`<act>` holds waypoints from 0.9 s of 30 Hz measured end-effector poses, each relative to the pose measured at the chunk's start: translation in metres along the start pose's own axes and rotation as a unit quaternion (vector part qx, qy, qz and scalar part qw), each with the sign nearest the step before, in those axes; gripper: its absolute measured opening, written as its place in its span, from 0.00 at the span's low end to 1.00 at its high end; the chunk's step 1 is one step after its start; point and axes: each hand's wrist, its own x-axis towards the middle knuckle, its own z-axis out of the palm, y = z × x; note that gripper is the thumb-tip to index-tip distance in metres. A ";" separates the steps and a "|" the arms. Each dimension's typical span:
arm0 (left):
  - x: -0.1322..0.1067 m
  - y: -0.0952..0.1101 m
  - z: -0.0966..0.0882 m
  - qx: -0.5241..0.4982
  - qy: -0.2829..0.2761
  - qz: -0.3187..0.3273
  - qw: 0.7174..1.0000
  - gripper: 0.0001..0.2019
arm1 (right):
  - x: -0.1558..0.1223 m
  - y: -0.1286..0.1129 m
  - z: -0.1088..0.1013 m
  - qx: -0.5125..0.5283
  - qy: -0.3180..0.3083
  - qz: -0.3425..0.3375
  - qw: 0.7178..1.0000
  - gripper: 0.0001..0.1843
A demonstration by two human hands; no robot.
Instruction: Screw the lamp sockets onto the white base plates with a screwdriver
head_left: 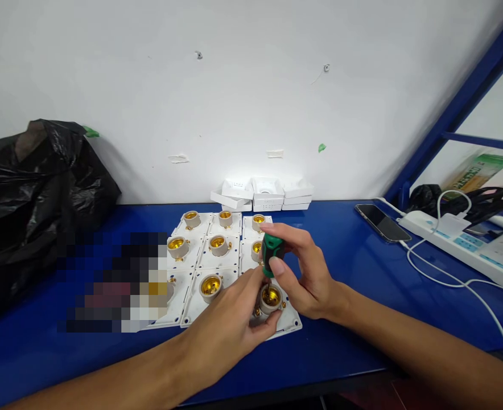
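Observation:
My right hand (305, 273) is closed around a green-and-black screwdriver handle (271, 250), held upright with its tip down inside a white lamp socket (271, 298) with a brass inner thread. My left hand (230, 324) pinches the base of that same socket, on the nearest square white plate (292, 323). Several more white plates with brass-lined sockets (211, 285) lie in a grid just behind and to the left on the blue table (345, 341).
A black plastic bag (29, 199) fills the left side. Small white boxes (262, 196) are stacked against the wall. At the right lie a phone (382, 222), a white power strip (469, 247) and white cables (448, 279). A blurred patch covers part of the table at left.

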 end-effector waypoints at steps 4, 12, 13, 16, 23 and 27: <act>0.000 0.001 -0.001 0.005 -0.005 -0.002 1.000 0.14 | -0.001 0.000 0.000 0.000 -0.001 0.003 1.000 0.27; 0.000 0.003 -0.001 0.017 0.008 0.009 1.000 0.14 | 0.000 0.002 0.002 -0.011 0.009 -0.012 1.000 0.27; 0.000 0.004 -0.002 0.017 0.009 0.009 1.000 0.14 | 0.000 0.003 0.002 -0.011 0.012 -0.012 1.000 0.27; 0.001 0.005 -0.002 0.011 0.007 0.013 1.000 0.16 | 0.001 0.004 0.004 -0.008 0.018 -0.009 1.000 0.25; 0.001 0.006 -0.003 0.013 0.008 0.014 1.000 0.16 | 0.003 0.004 0.003 -0.031 0.060 -0.033 0.997 0.25; 0.000 0.005 -0.003 0.011 0.008 0.018 1.000 0.16 | 0.001 0.002 0.002 -0.037 0.024 -0.021 0.999 0.28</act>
